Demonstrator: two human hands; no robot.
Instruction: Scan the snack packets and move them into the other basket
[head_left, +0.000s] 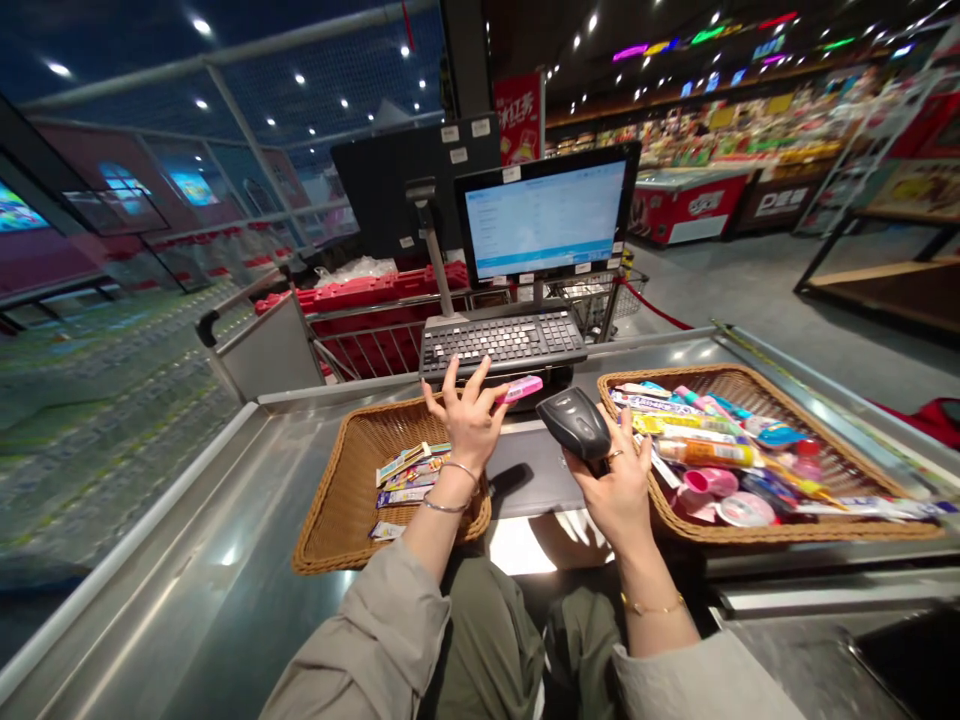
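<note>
My left hand (pixel 466 420) holds a small pink pack (pixel 522 389) at the thumb side. Its other fingers are spread over the front edge of a black keyboard (pixel 502 342); whether they touch the keys I cannot tell. In my right hand (pixel 619 485) is a black barcode scanner (pixel 574 422), its head tilted toward the pink pack. Below my left hand stands a wicker basket (pixel 319 520) with several flat packets (pixel 409 495) in it. A second wicker basket (pixel 750 535), full of toothpaste boxes, tubes and small goods (pixel 705 453), sits beside my right hand.
Behind the keyboard rises a lit monitor (pixel 547 215), with a dark second screen (pixel 397 200) to its left. Both baskets rest on a metal checkout counter (pixel 255 520). A trolley with red crates (pixel 375 290) stands beyond, and shop shelves fill the back right.
</note>
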